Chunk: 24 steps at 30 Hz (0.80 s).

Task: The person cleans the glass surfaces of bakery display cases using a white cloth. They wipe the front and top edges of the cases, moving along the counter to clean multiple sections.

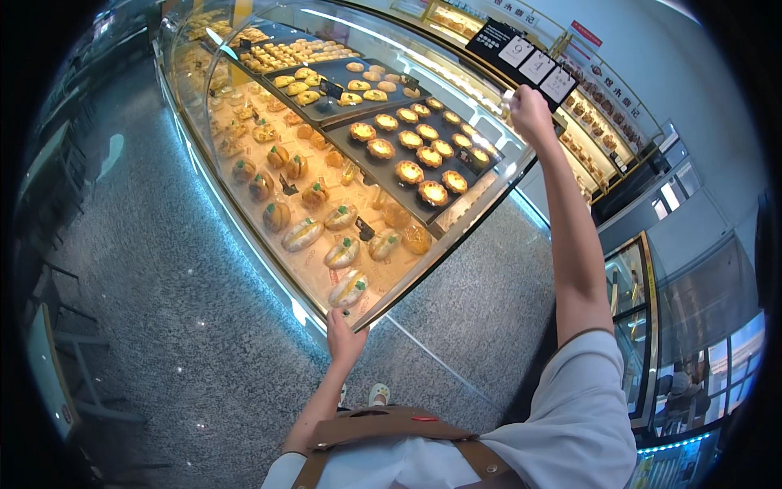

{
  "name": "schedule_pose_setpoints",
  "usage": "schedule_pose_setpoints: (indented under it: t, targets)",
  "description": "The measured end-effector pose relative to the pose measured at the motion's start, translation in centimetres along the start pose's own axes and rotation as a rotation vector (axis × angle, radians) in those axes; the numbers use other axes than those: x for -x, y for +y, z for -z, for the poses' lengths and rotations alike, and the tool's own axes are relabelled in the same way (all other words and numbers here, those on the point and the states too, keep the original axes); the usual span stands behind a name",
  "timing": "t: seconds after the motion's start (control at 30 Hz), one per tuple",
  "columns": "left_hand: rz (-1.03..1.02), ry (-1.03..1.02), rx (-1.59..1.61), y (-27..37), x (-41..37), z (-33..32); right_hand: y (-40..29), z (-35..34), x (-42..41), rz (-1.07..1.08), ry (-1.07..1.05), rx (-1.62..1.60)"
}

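Observation:
A glass bakery display case [391, 255] stands in front of me, lit along its edges. My left hand [346, 335] touches its near lower corner, the fingers bent at the edge; whether they grip it I cannot tell. Raised to the upper right, my right hand [530, 109] is closed at the case's far upper corner, beside a small shiny piece [507, 101] that I cannot make out. Inside the case, egg tarts [409, 172] lie on a dark tray [354, 137]. Wrapped cream-filled buns [349, 288] rest on printed paper nearest my left hand.
A black sign with flip cards [526, 56] stands by my right hand. Behind it are lit bread shelves [583, 156]. Another glass cabinet [635, 330] is at the right. A table [52, 373] and chairs line the left side of the speckled floor [244, 367].

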<state>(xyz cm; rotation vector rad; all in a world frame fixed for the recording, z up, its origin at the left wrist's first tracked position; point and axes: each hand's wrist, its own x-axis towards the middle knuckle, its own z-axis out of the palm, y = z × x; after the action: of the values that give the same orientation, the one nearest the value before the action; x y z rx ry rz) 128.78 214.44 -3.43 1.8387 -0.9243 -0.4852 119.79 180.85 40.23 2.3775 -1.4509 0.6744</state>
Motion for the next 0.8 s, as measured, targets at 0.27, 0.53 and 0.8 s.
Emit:
schedule_pose_setpoints:
  t: [0.27, 0.53, 0.8]
  targets:
    - [-0.006, 0.034, -0.046, -0.2, -1.0, 1.7, -13.5, -3.3, 18.6, 0.863, -0.301, -0.128]
    - [-0.020, 0.031, -0.056, 0.0, -0.6, 0.2, -7.8, -2.4, 6.3, 0.448, 0.088, -0.191]
    - [-0.030, 0.037, -0.043, -0.1, -0.2, 0.4, -9.6, -1.8, 6.4, 0.476, -0.059, -0.302]
